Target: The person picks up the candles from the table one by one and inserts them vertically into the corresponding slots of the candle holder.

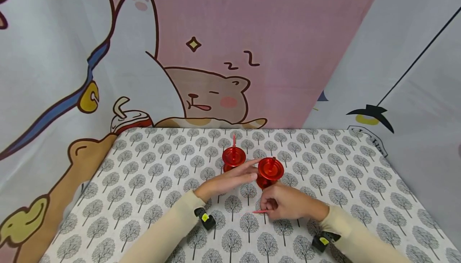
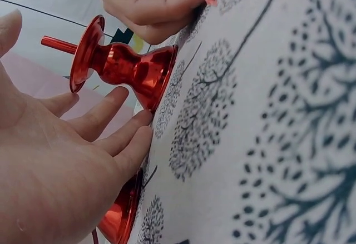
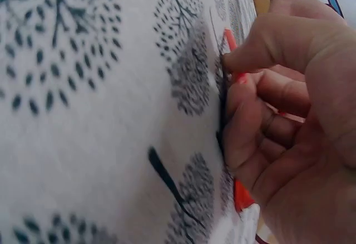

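Note:
Two shiny red metal candlesticks stand upright on the cloth. The left candlestick [image 1: 230,163] carries a thin pink candle [image 1: 234,140]. Only a narrow red stem [image 2: 58,44] rises from the dish of the right candlestick [image 1: 271,171]. My left hand [image 1: 228,179] reaches between the two, fingers extended, fingertips right at the side of the right candlestick. Just in front of that candlestick, my right hand [image 1: 288,203] pinches a second thin pink candle [image 1: 258,211] low over the cloth. Most of this candle is hidden by the fingers.
A white cloth [image 1: 151,215] with grey trees covers the table. Behind the table hangs a cartoon-printed curtain [image 1: 288,55], and white fabric [image 1: 425,95] lines the right side. Each wrist wears a black strap with a small camera [image 1: 207,219].

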The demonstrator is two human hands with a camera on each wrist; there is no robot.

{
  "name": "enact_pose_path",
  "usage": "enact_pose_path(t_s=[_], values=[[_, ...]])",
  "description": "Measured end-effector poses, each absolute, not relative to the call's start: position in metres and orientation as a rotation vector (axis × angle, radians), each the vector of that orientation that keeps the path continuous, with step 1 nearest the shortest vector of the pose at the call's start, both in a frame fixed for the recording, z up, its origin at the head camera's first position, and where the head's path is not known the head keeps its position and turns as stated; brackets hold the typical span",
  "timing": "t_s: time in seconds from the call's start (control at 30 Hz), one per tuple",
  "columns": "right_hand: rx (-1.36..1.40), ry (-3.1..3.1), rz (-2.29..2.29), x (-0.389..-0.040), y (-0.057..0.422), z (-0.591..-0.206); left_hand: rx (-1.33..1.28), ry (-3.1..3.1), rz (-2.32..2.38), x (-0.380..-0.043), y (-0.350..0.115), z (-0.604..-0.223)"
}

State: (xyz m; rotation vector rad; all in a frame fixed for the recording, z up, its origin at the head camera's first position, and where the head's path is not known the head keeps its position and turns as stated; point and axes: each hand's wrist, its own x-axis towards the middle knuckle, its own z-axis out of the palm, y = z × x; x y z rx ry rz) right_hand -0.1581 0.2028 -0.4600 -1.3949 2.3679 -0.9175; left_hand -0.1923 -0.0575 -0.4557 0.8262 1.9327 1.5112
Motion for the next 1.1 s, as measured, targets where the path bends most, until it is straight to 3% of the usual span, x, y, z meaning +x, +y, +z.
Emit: enact_pose_path(t_s=[0.37, 1.1], values=[[-1.195, 2.455, -0.891, -0.158, 0.231, -0.453, 0.852, 1.923, 1.544, -0.195, -0.054, -0.459], [-1.003, 2.591, -1.269, -0.172, 0.291, -0.445, 0.721, 2.006, 1.611, -0.192, -0.031, -0.458]])
